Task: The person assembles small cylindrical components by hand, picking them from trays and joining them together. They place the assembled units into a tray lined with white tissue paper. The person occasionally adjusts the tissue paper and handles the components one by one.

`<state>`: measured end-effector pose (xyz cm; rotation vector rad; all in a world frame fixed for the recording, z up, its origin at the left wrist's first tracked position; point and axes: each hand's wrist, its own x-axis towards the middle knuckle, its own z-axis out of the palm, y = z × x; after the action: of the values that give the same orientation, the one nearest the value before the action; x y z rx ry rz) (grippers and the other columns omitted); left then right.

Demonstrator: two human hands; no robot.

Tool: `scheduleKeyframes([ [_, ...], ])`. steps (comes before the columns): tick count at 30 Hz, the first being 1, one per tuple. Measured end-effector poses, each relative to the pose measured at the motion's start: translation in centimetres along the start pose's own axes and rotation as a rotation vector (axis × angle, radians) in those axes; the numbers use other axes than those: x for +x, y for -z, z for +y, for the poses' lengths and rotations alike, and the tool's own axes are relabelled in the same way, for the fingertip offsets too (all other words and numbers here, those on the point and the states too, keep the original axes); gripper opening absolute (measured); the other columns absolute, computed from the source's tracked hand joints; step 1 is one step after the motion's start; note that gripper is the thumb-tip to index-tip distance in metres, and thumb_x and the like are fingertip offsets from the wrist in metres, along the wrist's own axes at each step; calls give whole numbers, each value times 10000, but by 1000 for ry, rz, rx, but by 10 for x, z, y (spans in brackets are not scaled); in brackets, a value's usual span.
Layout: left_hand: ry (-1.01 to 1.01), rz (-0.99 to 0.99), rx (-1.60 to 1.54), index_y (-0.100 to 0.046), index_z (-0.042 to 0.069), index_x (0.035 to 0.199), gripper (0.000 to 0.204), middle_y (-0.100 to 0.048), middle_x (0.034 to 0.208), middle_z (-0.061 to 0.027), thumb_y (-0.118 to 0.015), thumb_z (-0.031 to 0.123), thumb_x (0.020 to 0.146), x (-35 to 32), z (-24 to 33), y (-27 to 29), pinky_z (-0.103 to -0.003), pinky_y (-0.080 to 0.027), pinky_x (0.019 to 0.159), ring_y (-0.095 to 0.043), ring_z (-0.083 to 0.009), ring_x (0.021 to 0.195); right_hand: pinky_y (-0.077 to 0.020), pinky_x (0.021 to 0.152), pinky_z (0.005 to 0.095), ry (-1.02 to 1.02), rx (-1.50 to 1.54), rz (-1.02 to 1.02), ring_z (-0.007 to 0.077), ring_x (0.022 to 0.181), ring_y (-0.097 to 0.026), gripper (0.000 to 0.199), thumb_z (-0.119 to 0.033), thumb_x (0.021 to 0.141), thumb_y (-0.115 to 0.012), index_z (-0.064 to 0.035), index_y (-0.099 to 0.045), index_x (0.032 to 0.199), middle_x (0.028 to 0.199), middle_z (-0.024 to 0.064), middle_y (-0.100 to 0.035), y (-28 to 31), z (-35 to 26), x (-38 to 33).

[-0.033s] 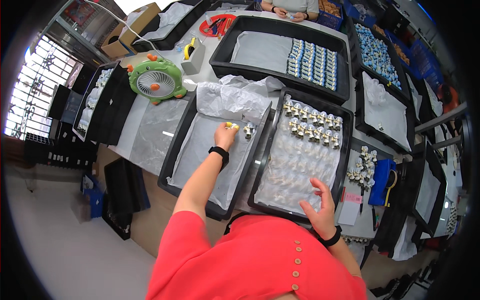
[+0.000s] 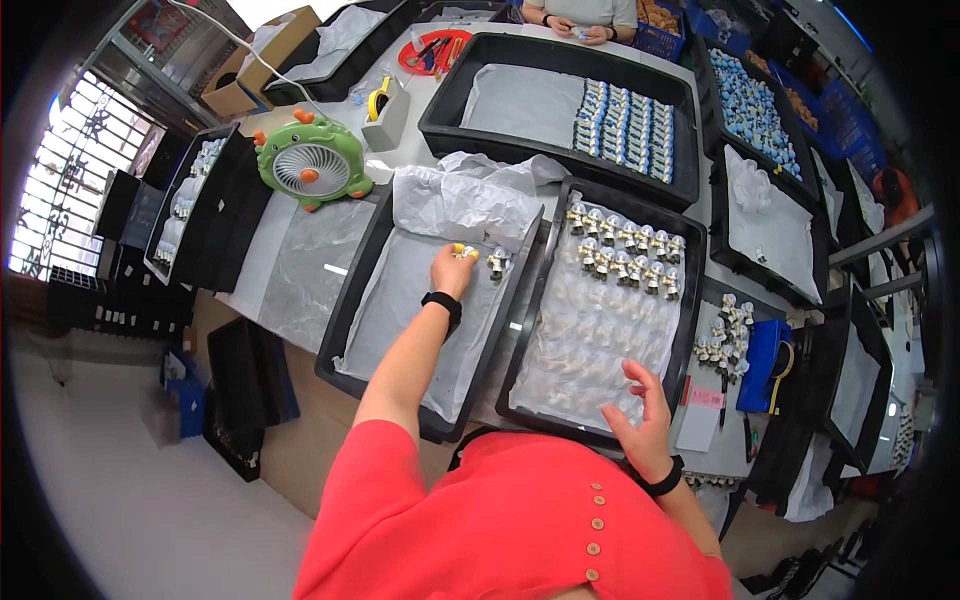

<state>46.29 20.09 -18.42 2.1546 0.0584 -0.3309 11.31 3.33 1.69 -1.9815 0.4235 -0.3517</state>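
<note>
My left hand [image 2: 452,274] reaches into the left black tray [image 2: 345,378], its fingers closed on a small figurine [image 2: 463,251] with yellow and white parts, mostly hidden by the fingers. Just right of it, a white-and-gold figurine [image 2: 498,262] lies on the tray's white paper lining [image 2: 408,330]. Over the near right part of the second black tray [image 2: 692,330], my right hand [image 2: 645,425] is open with fingers spread, holding nothing. That tray has two rows of silver-white figurines [image 2: 625,240] at its far end, and more shapes show blurrily beneath a translucent sheet [image 2: 600,350].
A green animal-shaped fan [image 2: 312,168] stands left of the trays. Beyond lies a large black tray [image 2: 560,150] with rows of blue-and-white figurines [image 2: 625,128]. Loose figurines [image 2: 725,335], a blue box [image 2: 765,365] and a paper slip [image 2: 698,425] are at right. Someone's hands [image 2: 580,33] show at the far edge.
</note>
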Motion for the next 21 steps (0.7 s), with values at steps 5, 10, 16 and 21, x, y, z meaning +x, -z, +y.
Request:
scheduleKeyframes([
  [5, -89, 22, 146, -622, 24, 1044, 423, -651, 972, -186, -707, 246, 695, -1, 22, -24, -383, -475, 798, -616, -330, 925, -434, 841, 316, -90, -18, 80, 212, 1044, -534, 546, -49, 704, -693, -35, -495, 1212, 1192, 107, -528, 4, 7, -18],
  [10, -105, -16, 110, -615, 11, 1073, 417, -652, 963, -191, -695, 178, 699, 5, 13, -22, -367, -478, 798, -623, -316, 920, -444, 823, 312, -117, -7, 113, 206, 1027, -541, 500, -40, 716, -680, -31, -516, 1188, 1188, 106, -531, 6, 12, -27],
  [16, -100, -25, 145, -617, 7, 1078, 390, -663, 927, -172, -681, 112, 708, 6, 19, -24, -347, -487, 758, -638, -288, 860, -446, 821, 312, -140, -48, 93, 209, 1005, -552, 435, -47, 736, -666, -28, -540, 1152, 1176, 112, -535, 13, 14, -34],
  [21, -76, -5, 72, -599, 4, 1087, 404, -656, 873, -140, -696, 134, 717, -2, 24, -26, -339, -486, 725, -629, -272, 808, -447, 821, 302, -191, -46, 55, 212, 976, -569, 385, -45, 745, -656, -22, -558, 1117, 1120, 110, -561, 24, 23, -50],
])
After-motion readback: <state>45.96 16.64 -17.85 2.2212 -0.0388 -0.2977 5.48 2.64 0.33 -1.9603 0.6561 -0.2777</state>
